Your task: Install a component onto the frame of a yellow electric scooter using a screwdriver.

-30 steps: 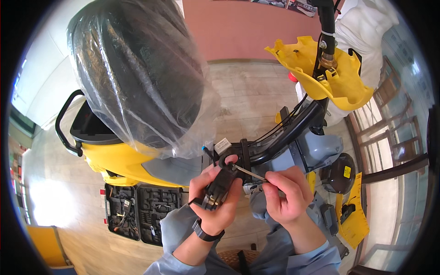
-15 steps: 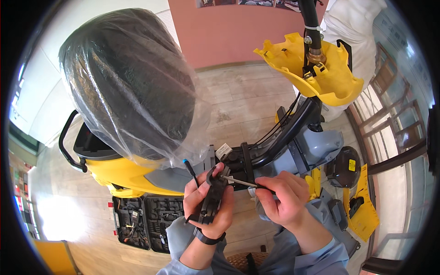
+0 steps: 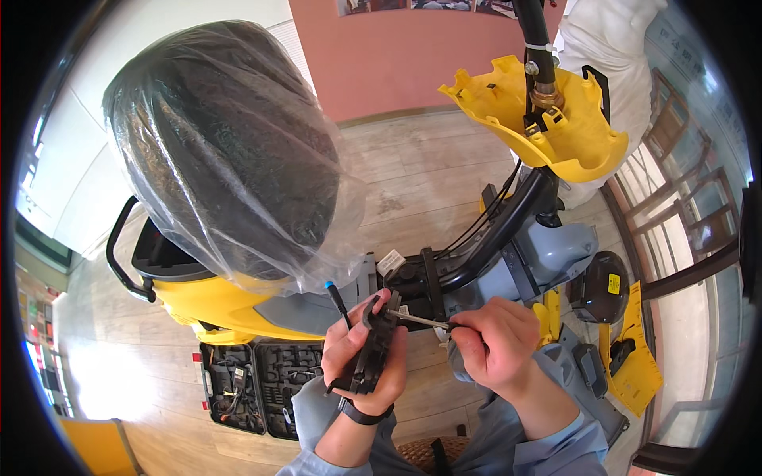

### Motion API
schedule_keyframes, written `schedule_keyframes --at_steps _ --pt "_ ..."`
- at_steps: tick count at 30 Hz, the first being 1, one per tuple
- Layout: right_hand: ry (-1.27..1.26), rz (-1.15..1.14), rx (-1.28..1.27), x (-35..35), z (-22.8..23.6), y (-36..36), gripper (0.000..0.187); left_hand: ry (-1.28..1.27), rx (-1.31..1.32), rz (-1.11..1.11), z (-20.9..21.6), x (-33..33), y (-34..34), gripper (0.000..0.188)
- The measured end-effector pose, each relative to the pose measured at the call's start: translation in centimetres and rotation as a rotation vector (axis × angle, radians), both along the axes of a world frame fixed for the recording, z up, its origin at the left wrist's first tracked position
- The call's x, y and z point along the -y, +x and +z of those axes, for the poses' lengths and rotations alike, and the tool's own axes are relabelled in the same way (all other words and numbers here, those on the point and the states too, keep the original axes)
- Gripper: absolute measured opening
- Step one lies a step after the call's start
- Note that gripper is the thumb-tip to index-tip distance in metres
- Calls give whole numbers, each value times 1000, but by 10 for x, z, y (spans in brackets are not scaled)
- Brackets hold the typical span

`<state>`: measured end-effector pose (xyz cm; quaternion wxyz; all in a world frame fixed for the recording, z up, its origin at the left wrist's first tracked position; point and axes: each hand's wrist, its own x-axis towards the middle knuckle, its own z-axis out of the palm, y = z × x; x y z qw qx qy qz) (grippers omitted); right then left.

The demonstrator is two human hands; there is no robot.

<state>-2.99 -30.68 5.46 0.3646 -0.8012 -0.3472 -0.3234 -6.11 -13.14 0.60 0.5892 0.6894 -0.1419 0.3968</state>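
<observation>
My left hand (image 3: pixel 340 349) is wrapped round a dark, slim plastic part (image 3: pixel 376 345), tilted upright between thumb and fingers. A short black cable (image 3: pixel 339 304) with a blue tip sticks up beside those fingers. In my right hand (image 3: pixel 502 341) is a screwdriver (image 3: pixel 421 319); its handle is mostly covered by the closed fingers. The metal shaft points left, and its tip meets the upper end of the dark part. Exactly where the tip sits is too small to tell. Just beyond both hands lies the black frame (image 3: pixel 468 266) of a partly stripped yellow and grey scooter.
A plastic-wrapped dark seat (image 3: pixel 230 159) rises at left over the yellow body (image 3: pixel 198 297). A yellow cover (image 3: pixel 579 143) surrounds the steering column. An open tool case (image 3: pixel 298 369) lies on the floor at left; loose yellow panels (image 3: pixel 635 365) and a dark rounded box (image 3: pixel 597 289) lie at right.
Both hands have shifted very slightly right in the picture. The dark part has turned a little in my left hand, and the screwdriver tip stays against its upper end.
</observation>
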Motion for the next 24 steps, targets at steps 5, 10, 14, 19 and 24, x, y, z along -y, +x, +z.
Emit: schedule_keyframes --at_steps 5,10,14,19,24 --pt "39 -15 -62 -3 9 -1 19 99 -31 -36 7 3 -4 57" --pt "129 7 -11 -8 -1 -4 24 56 -33 4 2 0 -3 61" --pt "80 -18 39 -6 3 -4 26 22 -51 -3 2 2 -2 62" --pt "41 -15 -12 -2 6 -4 22 55 -51 -31 4 -1 -2 63" --pt "20 -41 -86 -3 8 -4 22 55 -31 -40 4 3 -3 62"
